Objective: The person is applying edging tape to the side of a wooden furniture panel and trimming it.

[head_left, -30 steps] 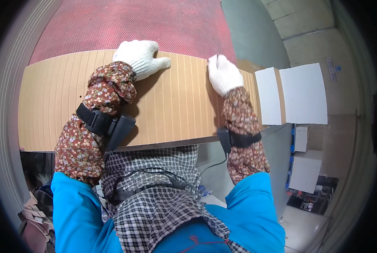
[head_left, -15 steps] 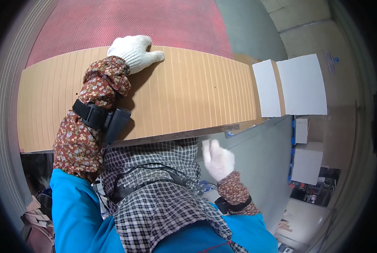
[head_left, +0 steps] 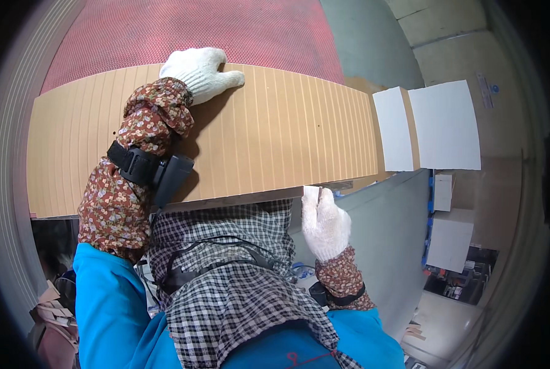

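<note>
A long ribbed brown cardboard sheet (head_left: 275, 132) lies crosswise in front of me. My left hand (head_left: 202, 75), in a white knit glove, holds its far edge. The thumb stretches along the top face and the fingers bend over the edge, their tips partly hidden. At the near edge, right of my middle, is my white-gloved right hand (head_left: 326, 224), its fingers pinched together. A small white flat piece (head_left: 310, 190) shows at those fingertips, against the sheet's edge. Whether it is loose or joined to the sheet I cannot make out.
Red mesh (head_left: 195, 27) covers the surface beyond the sheet. White panels (head_left: 444, 125) with brown edges adjoin its right end. White boxes (head_left: 450, 245) stand farther right. Cardboard scraps (head_left: 53, 307) lie low on the left, near a grey ridged frame (head_left: 10, 178).
My right hand has moved up to the near edge of the cardboard, and a small white piece now shows at its fingertips. The left hand keeps its place on the sheet.
</note>
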Available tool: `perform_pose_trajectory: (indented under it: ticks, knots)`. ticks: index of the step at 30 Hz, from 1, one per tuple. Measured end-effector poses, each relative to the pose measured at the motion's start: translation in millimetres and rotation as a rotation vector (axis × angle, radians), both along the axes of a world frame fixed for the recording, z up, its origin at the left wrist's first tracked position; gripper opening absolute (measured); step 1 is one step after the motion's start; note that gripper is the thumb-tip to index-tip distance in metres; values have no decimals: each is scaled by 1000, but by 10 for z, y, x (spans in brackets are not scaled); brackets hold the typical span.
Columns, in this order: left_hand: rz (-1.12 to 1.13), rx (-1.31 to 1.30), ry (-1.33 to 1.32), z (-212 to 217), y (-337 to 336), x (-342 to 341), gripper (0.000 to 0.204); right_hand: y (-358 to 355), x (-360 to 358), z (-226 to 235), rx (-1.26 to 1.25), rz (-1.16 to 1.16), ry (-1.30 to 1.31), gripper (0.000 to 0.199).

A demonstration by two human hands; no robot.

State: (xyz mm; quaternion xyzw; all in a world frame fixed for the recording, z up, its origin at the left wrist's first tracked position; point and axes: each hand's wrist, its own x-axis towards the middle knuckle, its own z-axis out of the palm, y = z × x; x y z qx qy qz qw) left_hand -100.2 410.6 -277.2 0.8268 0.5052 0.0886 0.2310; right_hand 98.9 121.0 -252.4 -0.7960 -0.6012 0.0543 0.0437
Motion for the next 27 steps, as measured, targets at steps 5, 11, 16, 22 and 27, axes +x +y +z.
perform_pose_trajectory:
  ticks: [5, 11, 16, 22, 27]
  knots:
    - [-13, 18, -18, -41, 20, -45, 62, 16, -72, 26, 25, 28, -22, 19]
    - [1, 41, -20, -47, 23, -84, 61, 80, -71, 45, 82, -62, 74, 22]
    - [30, 27, -43, -71, -7, -34, 60, 46, -51, 6, 96, -92, 98, 24]
    - [18, 27, -31, -84, -9, -45, 60, 60, -42, 3, 34, 9, 19, 24]
    - [27, 56, -24, -132, 28, -40, 61, 108, -30, -7, -34, 96, -123, 27]
